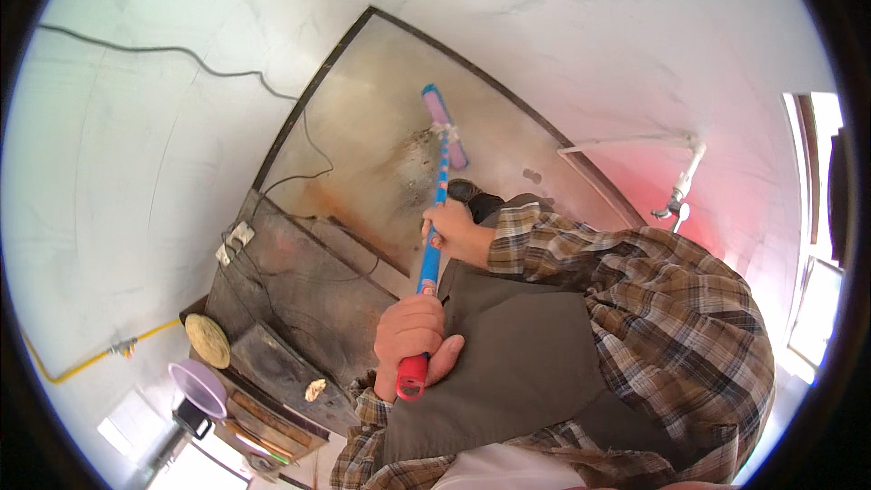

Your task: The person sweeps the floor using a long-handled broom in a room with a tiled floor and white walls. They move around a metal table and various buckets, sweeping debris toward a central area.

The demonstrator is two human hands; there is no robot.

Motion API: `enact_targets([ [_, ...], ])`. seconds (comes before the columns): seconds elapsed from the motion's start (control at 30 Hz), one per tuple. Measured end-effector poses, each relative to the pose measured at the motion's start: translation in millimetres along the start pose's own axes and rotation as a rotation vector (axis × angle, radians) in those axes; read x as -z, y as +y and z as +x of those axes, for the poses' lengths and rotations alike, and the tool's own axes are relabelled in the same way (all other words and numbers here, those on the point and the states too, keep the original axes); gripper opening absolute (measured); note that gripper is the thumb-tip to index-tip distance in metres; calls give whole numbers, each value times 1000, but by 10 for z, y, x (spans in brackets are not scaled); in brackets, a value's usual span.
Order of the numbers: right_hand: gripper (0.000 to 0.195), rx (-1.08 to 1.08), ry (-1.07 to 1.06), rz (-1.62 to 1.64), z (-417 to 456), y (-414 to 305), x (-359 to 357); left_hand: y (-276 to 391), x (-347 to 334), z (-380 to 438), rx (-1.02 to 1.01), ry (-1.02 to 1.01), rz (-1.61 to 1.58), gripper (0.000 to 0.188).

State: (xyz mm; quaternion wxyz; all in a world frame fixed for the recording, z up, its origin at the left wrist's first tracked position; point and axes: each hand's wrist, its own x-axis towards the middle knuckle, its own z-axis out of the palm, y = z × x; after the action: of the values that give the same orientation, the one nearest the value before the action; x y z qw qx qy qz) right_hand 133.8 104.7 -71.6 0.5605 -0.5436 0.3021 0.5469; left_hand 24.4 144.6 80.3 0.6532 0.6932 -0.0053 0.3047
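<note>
A broom with a patterned blue handle [442, 180] slants down to the floor, gripped in both fists. My left hand [412, 330] wraps the handle's upper end, just above the red end cap [411, 378]. Farther down the handle, my right hand [452, 223] closes around it. The pink and blue broom head [444, 124] rests on the floor, with whitish material at its joint. Beside it, on the left, lies a patch of dark and grey debris [412, 163]. My dark shoe [463, 189] shows beyond my right hand, partly hidden by the broom and clothing.
To the left stands a dark, worn work surface [306, 265] with a power strip [235, 243] and loose cables. A round yellowish mat-like disc [207, 341], a purple basin [198, 388] and a yellow pipe [158, 331] are at lower left. A tap [672, 208] projects at right.
</note>
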Motion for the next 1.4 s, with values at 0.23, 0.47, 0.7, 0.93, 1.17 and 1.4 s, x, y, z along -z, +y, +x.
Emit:
enact_targets([
  [0.23, 20, 260, -35, -370, 768, -521, -165, -459, 16, -71, 142, 203, 226, 22],
  [0.47, 7, -81, -148, -447, 1624, -261, -365, -798, 11, -249, 243, 375, 316, 25],
  [0.7, 8, -329, -219, -705, 673, 334, -241, 109, -66, -403, 475, 460, 351, 26],
  [0.93, 8, -310, -261, -824, 319, 262, -182, 398, -230, -441, 366, 471, 413, 21],
  [1.17, 10, -259, -637, -816, 896, -316, -260, 543, -192, -366, 490, 542, 765, 30],
  [1.4, 14, 67, -496, -1877, 1487, -1004, -508, 213, -274, -1245, 884, 941, 737, 23],
])
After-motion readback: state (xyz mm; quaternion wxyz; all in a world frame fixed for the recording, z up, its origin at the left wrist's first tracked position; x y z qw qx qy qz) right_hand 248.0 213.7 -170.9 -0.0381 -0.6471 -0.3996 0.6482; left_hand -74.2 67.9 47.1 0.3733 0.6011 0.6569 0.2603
